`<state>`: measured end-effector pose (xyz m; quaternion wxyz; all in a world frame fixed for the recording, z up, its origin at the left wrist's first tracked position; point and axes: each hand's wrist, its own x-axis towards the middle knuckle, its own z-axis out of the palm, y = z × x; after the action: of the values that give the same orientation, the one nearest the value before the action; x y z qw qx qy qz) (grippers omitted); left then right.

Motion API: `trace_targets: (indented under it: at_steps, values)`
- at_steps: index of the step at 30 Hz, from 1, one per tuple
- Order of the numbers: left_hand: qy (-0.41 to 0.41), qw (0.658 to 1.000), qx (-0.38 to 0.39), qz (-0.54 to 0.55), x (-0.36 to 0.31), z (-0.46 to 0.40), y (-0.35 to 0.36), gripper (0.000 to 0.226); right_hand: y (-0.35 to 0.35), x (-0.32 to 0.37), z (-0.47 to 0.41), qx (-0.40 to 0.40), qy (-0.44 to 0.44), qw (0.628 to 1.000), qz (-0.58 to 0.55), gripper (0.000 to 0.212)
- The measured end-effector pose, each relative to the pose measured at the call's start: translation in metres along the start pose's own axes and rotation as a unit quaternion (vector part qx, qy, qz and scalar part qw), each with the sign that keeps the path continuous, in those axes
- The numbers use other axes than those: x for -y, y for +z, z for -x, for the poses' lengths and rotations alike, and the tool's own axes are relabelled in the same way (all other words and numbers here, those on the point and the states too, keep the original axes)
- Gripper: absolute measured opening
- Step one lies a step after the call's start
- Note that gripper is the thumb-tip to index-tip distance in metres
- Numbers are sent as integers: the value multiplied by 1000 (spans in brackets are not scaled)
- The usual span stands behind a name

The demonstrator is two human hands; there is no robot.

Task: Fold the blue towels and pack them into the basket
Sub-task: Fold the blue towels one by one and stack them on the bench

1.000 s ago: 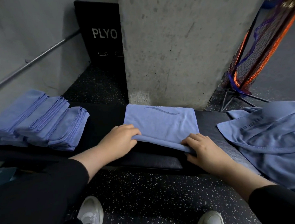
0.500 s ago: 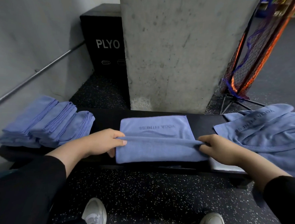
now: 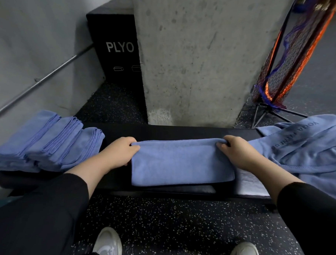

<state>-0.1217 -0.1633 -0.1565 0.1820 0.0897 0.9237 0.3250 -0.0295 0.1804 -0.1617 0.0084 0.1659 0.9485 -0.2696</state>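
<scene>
Both the left hand point(image 3: 119, 153) and right hand point(image 3: 236, 151) had fingers clamped on the far corners of the blue towel point(image 3: 181, 162) lying mid-counter point(image 3: 163, 131), apparently to square its fold.

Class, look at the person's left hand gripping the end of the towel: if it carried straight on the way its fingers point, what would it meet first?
The left hand points rightward along the bench, so it would meet first the folded blue towel it already pinches. Beyond that lies the right hand, though depth is hard to judge.
</scene>
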Motion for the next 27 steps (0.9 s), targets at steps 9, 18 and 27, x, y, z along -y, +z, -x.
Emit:
trace_targets:
  at_steps: [9, 18, 27]
  values:
    - [-10, 988, -110, -110, -2, -41, 14, 18, 16, 0, -39, -28, 38, 994, 98, 32]
    - [180, 949, -41, -254, 6, -39, 27, 34, 20, 34, -11, -39, -86, 989, 116, 21]
    - [168, 948, -31, -268, 11, -29, 27, 33, 58, 60, 14, 32, -45, 976, 210, 42]
